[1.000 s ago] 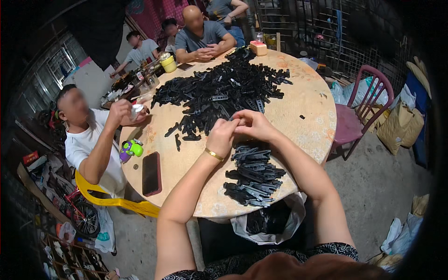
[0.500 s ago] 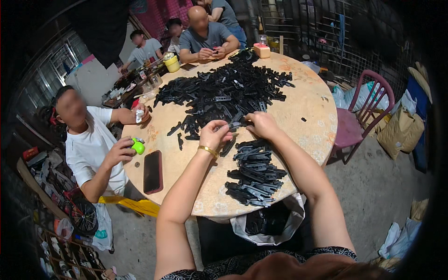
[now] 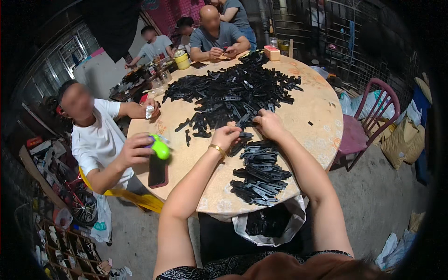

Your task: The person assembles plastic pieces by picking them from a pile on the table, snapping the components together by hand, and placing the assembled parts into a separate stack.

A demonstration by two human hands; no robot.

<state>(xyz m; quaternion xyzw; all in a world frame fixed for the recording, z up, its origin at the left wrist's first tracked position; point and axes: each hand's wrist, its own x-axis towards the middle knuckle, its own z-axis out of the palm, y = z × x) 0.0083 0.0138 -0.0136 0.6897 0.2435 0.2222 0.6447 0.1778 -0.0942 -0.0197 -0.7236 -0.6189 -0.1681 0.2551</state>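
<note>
A large heap of narrow black plastic parts (image 3: 219,93) covers the middle of the round table (image 3: 317,112). My left hand (image 3: 226,137), with a gold bracelet at the wrist, pinches a dark plastic strip (image 3: 245,135) at the heap's near edge. Just to its right, my right hand (image 3: 269,125) has its fingers drawn together against the heap; whatever is between them is too small to make out. Closer to me, rows of similar parts (image 3: 261,172) are stacked between my forearms.
A white bag (image 3: 240,233) holding dark contents hangs below the table's near edge. At left, a person (image 3: 100,135) holds a bright green object (image 3: 160,148) above a phone (image 3: 157,172). Another person (image 3: 217,39) sits across. A maroon chair (image 3: 359,133) stands right.
The view has shifted a little, moving the scene rightward. The person at left has lifted the green object and brought it over the phone. My hands stay at the heap's near edge.
</note>
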